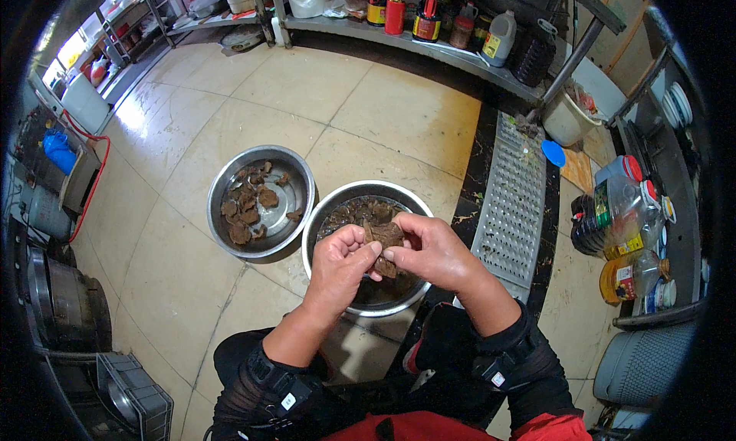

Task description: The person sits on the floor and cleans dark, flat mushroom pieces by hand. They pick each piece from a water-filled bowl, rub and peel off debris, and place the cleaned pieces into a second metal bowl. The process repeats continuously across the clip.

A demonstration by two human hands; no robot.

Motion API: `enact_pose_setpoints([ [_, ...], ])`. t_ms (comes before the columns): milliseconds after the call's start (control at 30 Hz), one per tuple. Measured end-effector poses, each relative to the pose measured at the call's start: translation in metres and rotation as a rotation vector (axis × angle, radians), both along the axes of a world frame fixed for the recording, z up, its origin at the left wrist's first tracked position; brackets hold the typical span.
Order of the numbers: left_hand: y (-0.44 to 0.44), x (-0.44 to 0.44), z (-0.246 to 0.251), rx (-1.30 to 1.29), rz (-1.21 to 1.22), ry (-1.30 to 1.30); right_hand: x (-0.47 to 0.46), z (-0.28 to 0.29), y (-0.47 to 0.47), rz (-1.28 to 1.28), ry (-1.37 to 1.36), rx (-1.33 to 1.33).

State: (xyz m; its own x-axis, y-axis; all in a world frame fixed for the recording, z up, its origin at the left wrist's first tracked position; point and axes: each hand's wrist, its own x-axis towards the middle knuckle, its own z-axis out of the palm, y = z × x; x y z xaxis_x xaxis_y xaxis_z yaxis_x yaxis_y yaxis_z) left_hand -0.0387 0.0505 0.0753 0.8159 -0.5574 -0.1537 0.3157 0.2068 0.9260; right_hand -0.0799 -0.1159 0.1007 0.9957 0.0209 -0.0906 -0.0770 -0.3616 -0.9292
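Between both hands, over a steel basin (324,294) on the tiled floor, is a brown, wrinkled mushroom-like piece (390,234). My left hand (344,263) pinches it from the left with thumb and fingers. From the right, my right hand (434,251) grips the same piece, the two thumb tips close together. Dark liquid with many brown pieces (368,208) fills part of the basin below; my hands hide some of it. A second steel basin (215,234) stands to the left, close beside the first, with several loose brown pieces (247,199) in it.
A perforated metal drain cover (512,211) runs along the floor at the right. Beyond it stand oil bottles (627,283) and a pale bucket (566,119). A low steel shelf (345,26) with bottles and jugs spans the far side. Grey plastic crates (138,401) are at the lower left.
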Motion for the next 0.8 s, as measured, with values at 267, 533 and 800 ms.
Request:
enact_pose_setpoints([
  [267,-0.007,-0.005,0.006,-0.015,0.027,-0.042,0.003,-0.012,0.001,-0.103,-0.008,0.137],
  [533,0.003,0.001,0.004,-0.013,-0.062,0.014,0.005,-0.005,-0.003,0.012,0.005,0.390],
  [800,0.005,0.005,-0.002,-0.013,-0.132,0.131,0.004,-0.007,-0.003,0.037,0.009,0.177],
])
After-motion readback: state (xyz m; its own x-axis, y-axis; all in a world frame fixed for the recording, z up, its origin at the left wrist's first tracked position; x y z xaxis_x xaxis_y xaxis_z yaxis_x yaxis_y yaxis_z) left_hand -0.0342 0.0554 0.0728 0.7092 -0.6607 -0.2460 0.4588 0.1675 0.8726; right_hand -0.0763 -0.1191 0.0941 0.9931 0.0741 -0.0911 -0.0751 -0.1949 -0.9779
